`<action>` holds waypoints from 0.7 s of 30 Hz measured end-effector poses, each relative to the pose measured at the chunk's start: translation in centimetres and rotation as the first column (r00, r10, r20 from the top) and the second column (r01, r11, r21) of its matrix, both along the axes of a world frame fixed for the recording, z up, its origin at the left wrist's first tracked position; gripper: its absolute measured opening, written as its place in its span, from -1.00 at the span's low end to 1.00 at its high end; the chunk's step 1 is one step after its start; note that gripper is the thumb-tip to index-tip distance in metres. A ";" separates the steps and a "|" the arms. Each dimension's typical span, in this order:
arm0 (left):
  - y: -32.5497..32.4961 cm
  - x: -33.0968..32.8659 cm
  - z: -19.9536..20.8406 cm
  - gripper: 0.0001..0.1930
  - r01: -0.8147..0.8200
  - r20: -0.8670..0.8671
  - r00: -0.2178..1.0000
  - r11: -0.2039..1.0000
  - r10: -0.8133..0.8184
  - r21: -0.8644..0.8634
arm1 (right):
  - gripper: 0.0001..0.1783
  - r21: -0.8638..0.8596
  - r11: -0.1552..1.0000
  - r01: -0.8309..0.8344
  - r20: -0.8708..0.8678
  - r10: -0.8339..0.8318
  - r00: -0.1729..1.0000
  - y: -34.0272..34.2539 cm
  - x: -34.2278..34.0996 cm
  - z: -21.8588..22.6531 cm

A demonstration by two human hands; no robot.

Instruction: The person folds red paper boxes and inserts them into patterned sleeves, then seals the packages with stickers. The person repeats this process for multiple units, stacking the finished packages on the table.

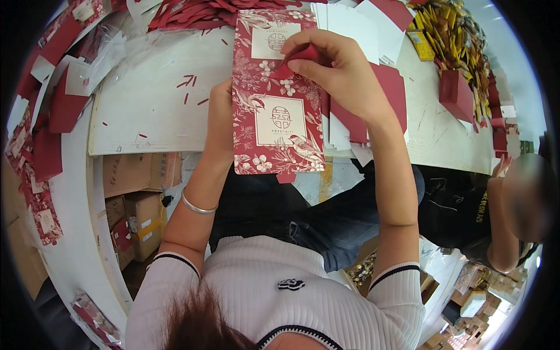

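Observation:
A flat red printed carton [248, 125], with cream panels, birds and flowers, stands upright in front of me, partly over the table edge. My left hand [221, 105] grips its left edge; the fingers are hidden behind it. At the carton's upper right, my right hand [344, 67] pinches a folded dark red piece [302, 56] between thumb and fingers. I cannot tell whether this piece is a flap of the carton or separate. A small red tab [286, 177] sticks out below the carton's lower edge.
White sheets [350, 26] and red card pieces [388, 99] lie to the right on the white table [146, 111]. Red scraps are piled at the back. Yellow packets [446, 29] and a red box [457, 93] stand far right, near another person [466, 210]. Cardboard boxes [143, 216] sit below.

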State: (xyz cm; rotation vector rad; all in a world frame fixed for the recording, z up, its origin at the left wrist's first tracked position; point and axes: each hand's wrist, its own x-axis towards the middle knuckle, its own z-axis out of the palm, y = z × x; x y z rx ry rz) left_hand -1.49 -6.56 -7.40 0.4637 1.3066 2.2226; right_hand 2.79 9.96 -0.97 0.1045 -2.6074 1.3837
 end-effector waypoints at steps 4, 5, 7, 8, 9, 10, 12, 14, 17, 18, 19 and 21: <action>0.0 0.9 0.8 -0.77 0.054 0.199 0.977 0.995 -0.069 0.080 | -0.78 0.068 0.998 0.015 -0.082 -0.009 0.997 -1.2 -0.2 -0.1; -0.1 1.1 0.8 -0.77 0.060 0.231 0.970 0.995 -0.077 0.080 | -0.77 0.081 0.997 0.007 -0.106 0.001 0.994 -1.3 -0.3 -0.2; -0.7 0.9 0.8 -0.79 0.045 0.014 0.999 0.992 -0.044 -0.114 | -0.77 0.042 0.998 0.040 -0.157 -0.033 0.987 -1.2 -0.5 -0.4; -1.3 0.7 0.6 -0.79 0.022 -0.097 0.994 0.978 -0.043 -0.207 | -0.77 -0.011 0.997 0.075 -0.180 -0.075 0.981 -1.0 -0.6 -0.6; -2.1 0.2 0.6 -0.81 -0.239 -0.629 0.774 0.887 -0.072 -0.395 | -0.77 -0.060 0.992 0.108 -0.203 -0.118 0.972 -0.9 -0.6 -0.6; -2.5 0.2 0.7 -0.81 -0.395 -0.630 0.776 0.798 0.025 -0.455 | -0.77 -0.058 0.995 0.085 -0.186 -0.094 0.978 -0.8 -0.5 -0.4; -2.5 -0.7 1.6 -0.80 -0.659 -0.809 0.563 0.681 0.166 -0.319 | -0.76 -0.059 0.997 0.045 -0.154 -0.053 0.987 -0.7 -0.2 0.1; -1.8 -2.7 2.6 -0.78 -0.682 -0.957 0.198 0.731 0.213 0.022 | -0.81 -0.017 1.000 0.002 -0.418 -0.009 0.908 -0.9 -0.7 0.0; -2.3 -4.0 5.2 -0.74 -0.473 -0.996 0.065 0.881 0.059 0.021 | -0.84 -0.612 0.786 -0.091 -0.257 -0.089 0.962 -1.6 -1.0 1.8; -2.4 -4.5 5.7 -0.73 -0.419 -0.992 0.065 0.905 0.111 0.074 | -0.85 -0.758 0.642 -0.113 -0.213 -0.080 0.974 -1.5 -1.0 2.0; -3.2 -4.8 7.5 -0.73 -0.410 -0.998 -0.062 0.911 0.019 0.042 | -0.78 -0.722 0.682 -0.117 -0.252 -0.102 0.962 -1.4 -0.8 2.3; -4.2 -4.5 6.1 -0.81 -0.709 -0.876 0.306 0.703 0.374 0.052 | -0.35 -0.685 0.667 -0.293 -0.442 -0.060 0.895 0.0 -0.3 2.4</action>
